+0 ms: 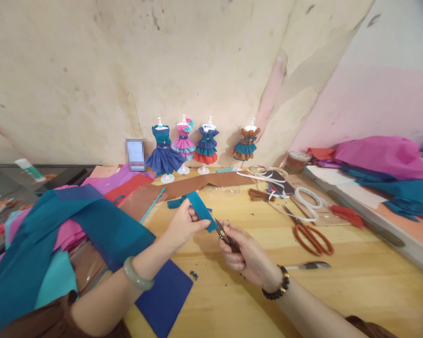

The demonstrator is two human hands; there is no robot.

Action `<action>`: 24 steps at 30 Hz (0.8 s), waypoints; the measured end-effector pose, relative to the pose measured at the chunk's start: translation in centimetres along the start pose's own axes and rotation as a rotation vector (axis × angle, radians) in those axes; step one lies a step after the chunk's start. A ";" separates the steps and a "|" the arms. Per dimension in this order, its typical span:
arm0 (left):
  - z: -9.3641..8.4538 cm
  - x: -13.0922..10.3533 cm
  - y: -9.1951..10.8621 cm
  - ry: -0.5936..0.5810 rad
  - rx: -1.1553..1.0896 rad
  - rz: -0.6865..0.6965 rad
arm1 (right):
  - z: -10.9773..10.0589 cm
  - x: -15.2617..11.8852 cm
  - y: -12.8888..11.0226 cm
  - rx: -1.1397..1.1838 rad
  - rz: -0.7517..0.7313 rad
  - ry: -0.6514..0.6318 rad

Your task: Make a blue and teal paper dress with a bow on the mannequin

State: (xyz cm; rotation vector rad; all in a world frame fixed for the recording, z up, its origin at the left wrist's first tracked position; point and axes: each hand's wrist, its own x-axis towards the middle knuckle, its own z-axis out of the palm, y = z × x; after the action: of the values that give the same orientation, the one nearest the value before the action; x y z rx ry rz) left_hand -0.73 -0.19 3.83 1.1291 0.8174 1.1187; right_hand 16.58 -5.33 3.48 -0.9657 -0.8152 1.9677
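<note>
My left hand [186, 218] pinches a narrow teal strip of crepe-like material [199, 206], whose tail trails off to the left behind the fingers. At the strip's near end, small dark scissors [221, 229] point up and left, their blades touching or right beside its edge. My right hand [238, 249] is wrapped around the scissors' handles. Under my left forearm lies a dark blue folded sheet [167, 295], with small teal scraps [193, 275] next to it. A long teal sheet [105, 223] drapes over the coloured pile on the left.
Several miniature dress forms in ruffled dresses [207, 141] stand along the wall. On the right lie orange-handled scissors [312, 237], a craft knife [310, 265], a white tape roll [308, 198] and a raised ledge [359, 211] with coloured sheets. A glue stick [30, 170] sits far left.
</note>
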 end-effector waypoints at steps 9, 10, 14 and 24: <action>-0.1 0.2 -0.2 -0.001 -0.011 0.003 | -0.2 0.0 0.2 0.011 -0.002 -0.012; -0.1 0.2 -0.2 0.002 -0.010 0.003 | -0.2 0.1 0.2 0.012 -0.003 -0.014; -0.1 0.1 -0.1 0.008 0.002 0.012 | -0.4 0.2 0.2 0.011 -0.011 -0.023; 0.0 0.0 0.1 0.004 -0.001 0.016 | -0.3 0.0 0.0 0.010 -0.012 -0.022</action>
State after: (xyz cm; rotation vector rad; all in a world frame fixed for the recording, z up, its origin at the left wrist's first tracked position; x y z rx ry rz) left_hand -0.70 -0.19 3.90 1.1341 0.8122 1.1348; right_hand 16.84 -5.26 3.33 -0.9328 -0.8204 1.9738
